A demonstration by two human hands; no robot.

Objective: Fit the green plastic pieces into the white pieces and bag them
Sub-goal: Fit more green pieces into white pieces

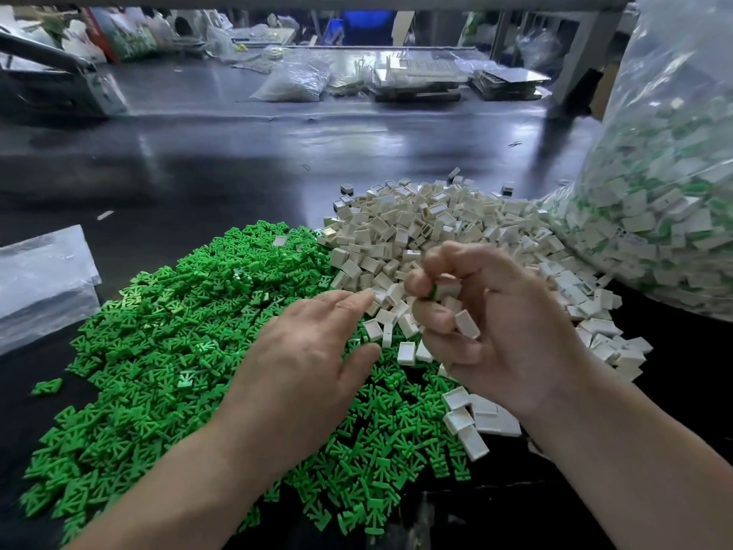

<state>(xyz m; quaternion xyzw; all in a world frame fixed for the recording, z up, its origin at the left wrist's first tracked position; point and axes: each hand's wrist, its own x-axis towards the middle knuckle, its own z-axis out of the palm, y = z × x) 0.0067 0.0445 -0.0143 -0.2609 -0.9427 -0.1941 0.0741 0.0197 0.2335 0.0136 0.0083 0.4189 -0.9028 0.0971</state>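
Note:
A wide heap of green plastic pieces [166,331] covers the dark table on the left and front. Behind it, to the right, lies a heap of white pieces [436,224]. My right hand [488,327] hovers over the border of the two heaps with its fingers curled round several white pieces [466,323]; a bit of green shows in one pinched between thumb and forefinger. My left hand [305,363] lies flat, fingers straight, above the green heap and holds nothing. A large clear bag [654,216] of fitted white-and-green pieces stands at the right.
A flat clear plastic bag [43,279] lies at the left edge. The dark table [238,160] stretches back to more bags, trays and clutter [416,77] along the far side. A grey metal frame post [575,57] rises at the back right.

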